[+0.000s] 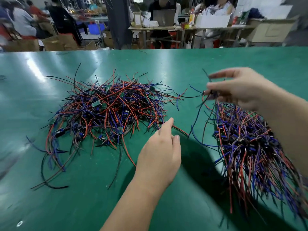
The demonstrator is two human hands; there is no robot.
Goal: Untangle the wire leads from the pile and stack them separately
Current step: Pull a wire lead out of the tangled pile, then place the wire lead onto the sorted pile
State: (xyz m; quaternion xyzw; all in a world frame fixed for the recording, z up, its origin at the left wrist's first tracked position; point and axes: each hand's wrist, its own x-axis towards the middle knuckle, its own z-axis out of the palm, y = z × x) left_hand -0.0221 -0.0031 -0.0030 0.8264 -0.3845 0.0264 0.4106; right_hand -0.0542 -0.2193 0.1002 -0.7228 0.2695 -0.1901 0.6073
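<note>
Head view: the left hand (160, 147) reaches forward from the near edge, palm down, low over the green table mat (166, 64). Its fingers lie straight and loosely together, and the thumb sits apart on the right. The fingertips arrive at the near right fringe of the tangled pile of red, blue and black wire leads with small green circuit boards (108, 110), just beside a stray red wire. The hand is released and grasps nothing.

The right hand (236, 90) is raised above the mat on the right and blurred. Its forearm crosses over the separate stack of red, blue and black wire leads laid roughly side by side (250, 147). Thumb and curled fingers pinch a single lead with thin dark wires and a small dark part (204, 92) at the fingertips, while the index finger stretches out to the left above them. That lead's wires dangle down and leftward over the gap between pile and stack, and its far end hangs over the stack's far end.

The tangled pile lies left of centre on the mat. The sorted stack lies to the right, fanning toward the near right corner, well apart from the pile.

A cardboard box with a pale label (137, 19) stands on a far bench; its print is too blurred to read.
</note>
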